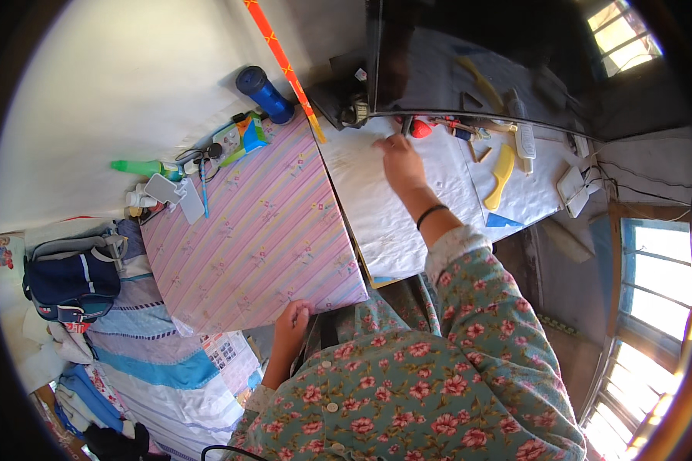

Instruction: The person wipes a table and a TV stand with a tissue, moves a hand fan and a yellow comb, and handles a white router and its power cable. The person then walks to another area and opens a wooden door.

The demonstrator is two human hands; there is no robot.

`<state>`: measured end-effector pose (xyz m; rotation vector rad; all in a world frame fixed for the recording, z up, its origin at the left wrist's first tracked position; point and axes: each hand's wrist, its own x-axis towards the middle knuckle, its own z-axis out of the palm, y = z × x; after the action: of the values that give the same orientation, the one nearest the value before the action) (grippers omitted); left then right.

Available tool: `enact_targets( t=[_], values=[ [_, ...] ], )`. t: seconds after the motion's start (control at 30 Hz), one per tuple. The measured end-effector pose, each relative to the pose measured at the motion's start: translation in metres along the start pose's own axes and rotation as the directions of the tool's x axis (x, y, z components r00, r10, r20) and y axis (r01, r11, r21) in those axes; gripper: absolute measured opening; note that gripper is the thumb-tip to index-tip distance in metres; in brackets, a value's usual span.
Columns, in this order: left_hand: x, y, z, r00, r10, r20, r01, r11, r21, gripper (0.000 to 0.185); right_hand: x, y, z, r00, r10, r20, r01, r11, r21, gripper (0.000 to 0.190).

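My right hand [402,161] is over the white-covered table [375,201], a dark band on its wrist. Its fingers are near a red strawberry-shaped item [420,128]; whether they hold anything cannot be made out. Beside that lie a dark thread spool [461,133], a yellow comb [500,177] and a white tube [525,144]. My left hand [292,324] rests with curled fingers at the near edge of the pink striped table [265,230]; no object shows in it. At that table's far side are a blue tumbler [265,95], a white phone stand [176,193] and a light blue pencil [203,187].
A large dark screen [496,69] stands behind the white table. A green bottle [150,167] lies along the wall. At left, a navy backpack [86,276] sits by a striped bedspread [150,351]. Cables and a white device [576,193] are at the right.
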<state>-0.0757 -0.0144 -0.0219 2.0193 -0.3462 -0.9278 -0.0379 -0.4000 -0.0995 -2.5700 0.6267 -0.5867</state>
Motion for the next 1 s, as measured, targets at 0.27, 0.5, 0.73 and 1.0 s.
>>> enact_targets(
  t=[0.27,0.5,0.73,1.0],
  values=[
    [-0.011,-0.020,0.000,0.995,-0.057,-0.077,0.046,0.990,-0.130,0.019,0.003,0.017,-0.017,0.988,0.082,-0.129,-0.091,0.994,-0.063,0.026],
    [-0.012,-0.029,-0.006,0.994,-0.061,-0.092,0.044,0.983,-0.181,0.019,0.034,-0.002,0.026,0.940,0.256,-0.224,-0.260,0.966,0.013,0.023],
    [-0.004,-0.026,-0.004,0.997,-0.048,-0.066,0.037,0.986,-0.162,0.017,0.010,0.009,0.005,0.995,0.085,-0.043,-0.084,0.996,0.018,0.019],
    [0.008,-0.043,0.003,0.994,-0.051,-0.091,0.031,0.978,-0.208,0.015,-0.223,0.090,-0.159,0.922,0.377,0.091,-0.378,0.926,-0.009,0.026]
  ],
)
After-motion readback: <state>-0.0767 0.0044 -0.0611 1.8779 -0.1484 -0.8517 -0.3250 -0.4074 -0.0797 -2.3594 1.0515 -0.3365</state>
